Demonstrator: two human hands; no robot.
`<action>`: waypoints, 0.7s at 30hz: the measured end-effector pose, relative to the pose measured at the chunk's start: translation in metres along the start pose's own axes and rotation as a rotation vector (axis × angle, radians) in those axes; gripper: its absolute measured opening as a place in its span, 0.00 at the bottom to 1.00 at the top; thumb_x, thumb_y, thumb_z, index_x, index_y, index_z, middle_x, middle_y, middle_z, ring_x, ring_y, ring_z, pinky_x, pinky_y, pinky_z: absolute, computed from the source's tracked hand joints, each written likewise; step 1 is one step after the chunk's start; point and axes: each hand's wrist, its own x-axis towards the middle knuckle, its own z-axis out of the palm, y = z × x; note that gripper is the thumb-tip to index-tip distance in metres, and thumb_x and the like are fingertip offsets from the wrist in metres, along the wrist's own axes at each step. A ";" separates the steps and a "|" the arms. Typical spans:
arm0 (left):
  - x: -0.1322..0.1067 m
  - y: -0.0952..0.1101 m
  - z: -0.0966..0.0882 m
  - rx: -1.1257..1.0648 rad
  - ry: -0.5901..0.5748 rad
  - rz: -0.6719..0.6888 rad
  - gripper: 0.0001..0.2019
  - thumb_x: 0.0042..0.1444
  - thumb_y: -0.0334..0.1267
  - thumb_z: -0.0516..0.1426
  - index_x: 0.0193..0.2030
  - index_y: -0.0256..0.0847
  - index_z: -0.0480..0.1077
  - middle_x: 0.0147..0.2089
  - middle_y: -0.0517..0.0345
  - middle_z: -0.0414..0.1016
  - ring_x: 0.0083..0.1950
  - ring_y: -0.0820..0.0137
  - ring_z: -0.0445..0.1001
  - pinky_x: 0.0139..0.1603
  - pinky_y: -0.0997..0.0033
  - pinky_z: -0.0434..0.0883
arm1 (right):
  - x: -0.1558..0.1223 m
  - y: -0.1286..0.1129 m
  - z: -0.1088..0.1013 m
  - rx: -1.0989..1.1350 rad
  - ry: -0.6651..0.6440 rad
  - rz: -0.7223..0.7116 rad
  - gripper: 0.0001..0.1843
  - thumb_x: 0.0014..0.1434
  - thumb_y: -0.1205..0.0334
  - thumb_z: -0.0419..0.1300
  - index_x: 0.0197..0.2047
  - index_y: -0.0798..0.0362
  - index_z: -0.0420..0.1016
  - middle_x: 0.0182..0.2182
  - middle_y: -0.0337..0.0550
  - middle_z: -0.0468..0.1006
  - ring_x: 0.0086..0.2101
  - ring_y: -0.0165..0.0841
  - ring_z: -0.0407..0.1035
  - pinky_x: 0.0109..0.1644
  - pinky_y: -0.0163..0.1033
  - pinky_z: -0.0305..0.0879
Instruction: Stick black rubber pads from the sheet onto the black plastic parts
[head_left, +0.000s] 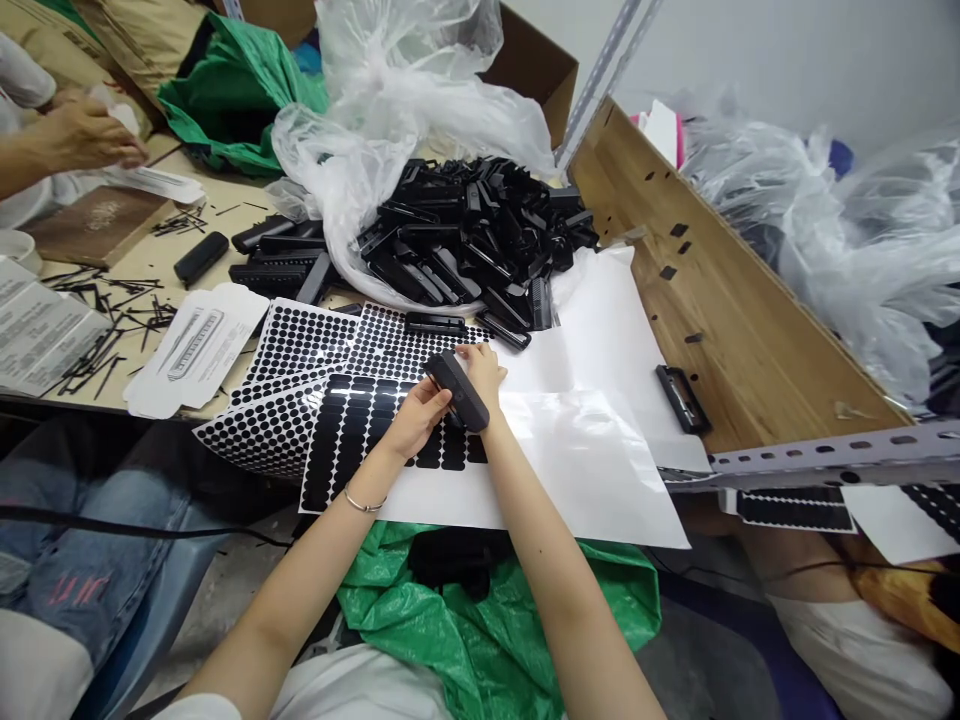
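Observation:
My left hand and my right hand together grip a small black plastic case, held over a white sheet of black rectangular stickers. The left fingers curl round the case's near end, while the right fingers pinch its far side. Under the hands lie sheets of round black dot stickers. A silver bracelet sits on my left wrist.
A heap of black plastic parts spills from a clear bag behind the sheets. A wooden board slopes at the right with one black part on it. Another person's hand works at the far left. Green bag lies on my lap.

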 end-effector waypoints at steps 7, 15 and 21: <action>-0.003 0.005 0.000 -0.061 0.060 -0.006 0.19 0.39 0.47 0.71 0.36 0.41 0.72 0.28 0.66 0.75 0.28 0.79 0.72 0.31 0.79 0.69 | 0.015 0.000 0.007 0.080 0.040 0.101 0.08 0.57 0.62 0.56 0.32 0.51 0.76 0.37 0.44 0.77 0.43 0.40 0.65 0.49 0.48 0.49; 0.002 0.003 0.001 -0.065 0.124 0.030 0.20 0.39 0.46 0.71 0.32 0.40 0.68 0.30 0.66 0.76 0.33 0.77 0.74 0.38 0.76 0.73 | 0.008 0.013 -0.015 0.694 0.001 0.134 0.11 0.52 0.52 0.61 0.30 0.51 0.75 0.35 0.41 0.78 0.39 0.36 0.70 0.49 0.45 0.61; 0.003 0.002 0.002 0.019 0.091 0.016 0.20 0.36 0.46 0.72 0.32 0.39 0.71 0.31 0.64 0.75 0.33 0.74 0.74 0.39 0.71 0.75 | -0.045 0.010 -0.037 1.004 -0.068 -0.031 0.12 0.48 0.51 0.67 0.27 0.49 0.75 0.46 0.42 0.77 0.49 0.39 0.70 0.54 0.46 0.66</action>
